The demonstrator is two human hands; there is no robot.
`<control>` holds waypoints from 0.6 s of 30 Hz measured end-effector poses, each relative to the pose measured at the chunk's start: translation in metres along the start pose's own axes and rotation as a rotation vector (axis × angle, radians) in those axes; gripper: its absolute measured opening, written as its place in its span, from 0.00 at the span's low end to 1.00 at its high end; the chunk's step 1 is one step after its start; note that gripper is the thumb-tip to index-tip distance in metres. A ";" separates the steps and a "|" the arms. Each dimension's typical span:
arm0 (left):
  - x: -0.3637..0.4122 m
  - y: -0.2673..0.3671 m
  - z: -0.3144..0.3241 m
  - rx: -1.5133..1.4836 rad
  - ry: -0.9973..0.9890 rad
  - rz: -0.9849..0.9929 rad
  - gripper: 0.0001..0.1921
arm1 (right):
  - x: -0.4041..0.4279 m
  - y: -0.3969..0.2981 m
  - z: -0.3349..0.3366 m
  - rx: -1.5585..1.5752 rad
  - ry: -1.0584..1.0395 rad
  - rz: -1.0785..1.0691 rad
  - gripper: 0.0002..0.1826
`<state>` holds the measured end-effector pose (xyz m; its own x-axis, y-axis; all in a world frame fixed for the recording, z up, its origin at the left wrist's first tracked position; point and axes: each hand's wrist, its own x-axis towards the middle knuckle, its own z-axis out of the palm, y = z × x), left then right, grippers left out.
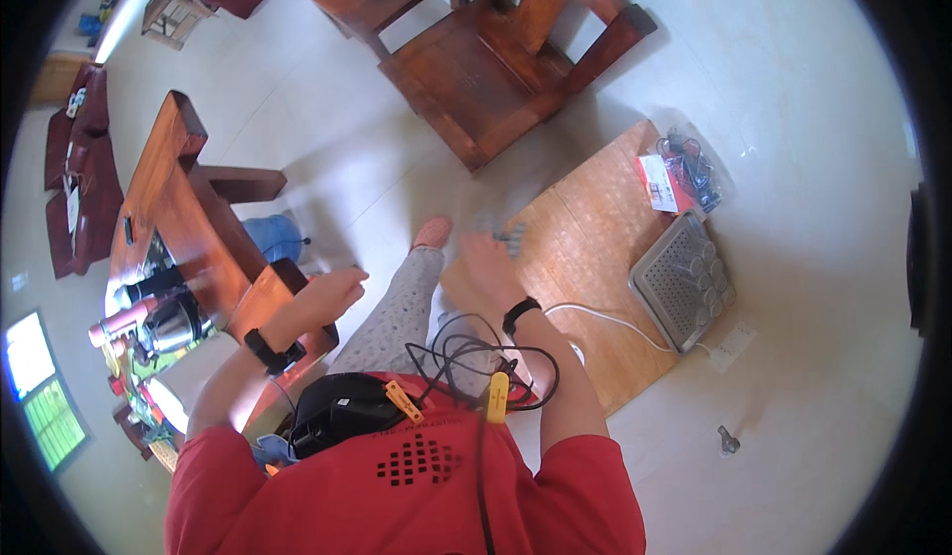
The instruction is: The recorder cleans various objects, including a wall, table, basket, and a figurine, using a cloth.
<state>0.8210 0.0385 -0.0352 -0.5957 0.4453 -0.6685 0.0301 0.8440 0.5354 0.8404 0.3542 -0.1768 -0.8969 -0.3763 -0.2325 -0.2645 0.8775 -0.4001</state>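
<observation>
My right hand (487, 261), blurred by motion, is at the near left edge of a light wooden tabletop (587, 250). Its fingers are on a small grey-and-white checked cloth (512, 236), part of which the hand hides. My left hand (335, 294) is in the air beside the squared corner of a dark reddish wooden table (286, 287); its fingers are curled together, and nothing shows in them. Both wrists wear black bands. A loose black cable (476, 347) lies in coils across my lap, close to a black pouch (346, 414) at my waist.
On the light tabletop's right side stand a perforated metal tray (666, 280) with several glasses, a red-and-white box (662, 187) and a bag of cables (692, 168). A white cord (602, 313) crosses the top. Ahead is a wooden chair (476, 79); a metal kettle (171, 324) stands left.
</observation>
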 end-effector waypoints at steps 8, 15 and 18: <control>-0.044 0.026 0.047 -0.019 0.132 0.032 0.16 | -0.110 -0.010 0.051 -0.109 -0.028 -0.467 0.25; -0.082 0.050 0.078 -0.070 0.103 -0.070 0.18 | -0.148 0.027 0.041 -0.061 0.013 -0.294 0.19; -0.100 0.045 0.084 -0.076 0.113 -0.131 0.19 | -0.141 0.038 0.028 -0.059 0.081 -0.071 0.18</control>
<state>0.9494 0.0571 0.0126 -0.6773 0.2929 -0.6749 -0.1118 0.8657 0.4879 0.9670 0.4321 -0.1838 -0.9001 -0.4150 -0.1325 -0.3465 0.8665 -0.3594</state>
